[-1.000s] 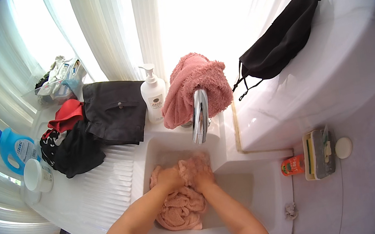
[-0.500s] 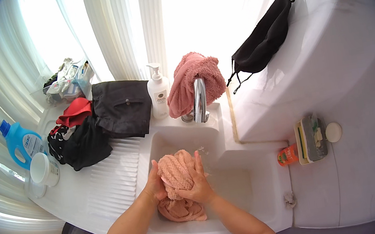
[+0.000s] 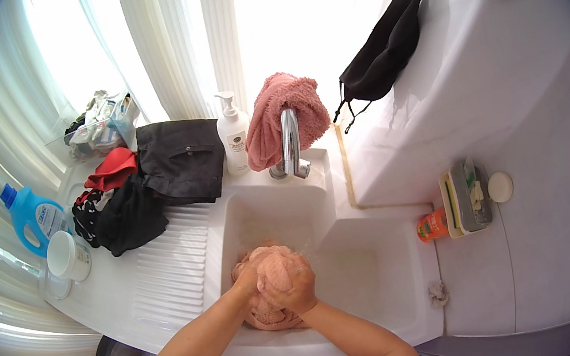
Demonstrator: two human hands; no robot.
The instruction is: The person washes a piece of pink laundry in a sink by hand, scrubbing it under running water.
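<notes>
A bunched peach-pink towel sits low in the white sink, some of it spread under my wrists. My left hand grips it from the left, fingers partly buried in the folds. From the right, my right hand is closed round the same bundle. Both hands press the cloth between them. Behind the sink rises a chrome faucet, with a darker pink towel draped over it.
Left of the sink, the ribbed washboard holds dark trousers, black clothes, and a red cloth. A white pump bottle, blue detergent jug and white tub stand around. An orange bottle lies on the right.
My hands have lowered the towel into the sink and closed tighter around it; before, it was held higher with the fingers more spread. The view has shifted slightly.
</notes>
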